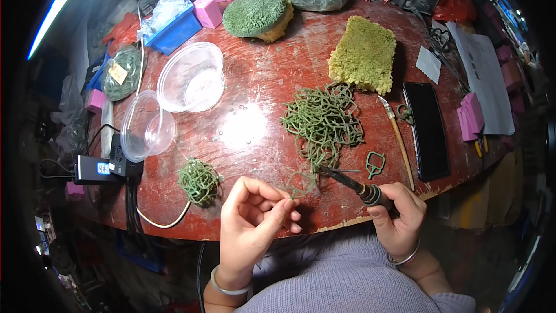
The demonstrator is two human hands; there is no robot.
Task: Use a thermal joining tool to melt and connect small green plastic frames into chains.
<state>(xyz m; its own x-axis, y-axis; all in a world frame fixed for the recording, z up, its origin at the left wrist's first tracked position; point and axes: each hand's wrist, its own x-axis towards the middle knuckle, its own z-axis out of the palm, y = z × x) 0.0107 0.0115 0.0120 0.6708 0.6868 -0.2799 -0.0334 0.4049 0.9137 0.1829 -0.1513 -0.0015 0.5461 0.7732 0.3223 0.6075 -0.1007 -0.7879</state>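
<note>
Between thumb and index finger, my left hand point(255, 214) pinches a thin green loop piece point(301, 184) just above the table's near edge. My right hand point(401, 217) is wrapped round the dark handle of a soldering-iron-like tool point(347, 181). Its tip points left, near the bottom of a large tangled pile of green loop pieces point(321, 119) and a short distance from the held piece. One separate green loop point(375, 163) lies right of the tool. Another smaller green heap point(198, 182) sits left of my left hand.
On the red table point(260, 81) stand two clear plastic tubs point(191, 101), a yellow-green sponge block point(364, 55) and a round green-topped pad point(255, 17). At right lie a brush-like wooden stick point(398, 142), a black phone point(425, 130) and pink blocks point(470, 117). A white cable point(165, 225) curves at left.
</note>
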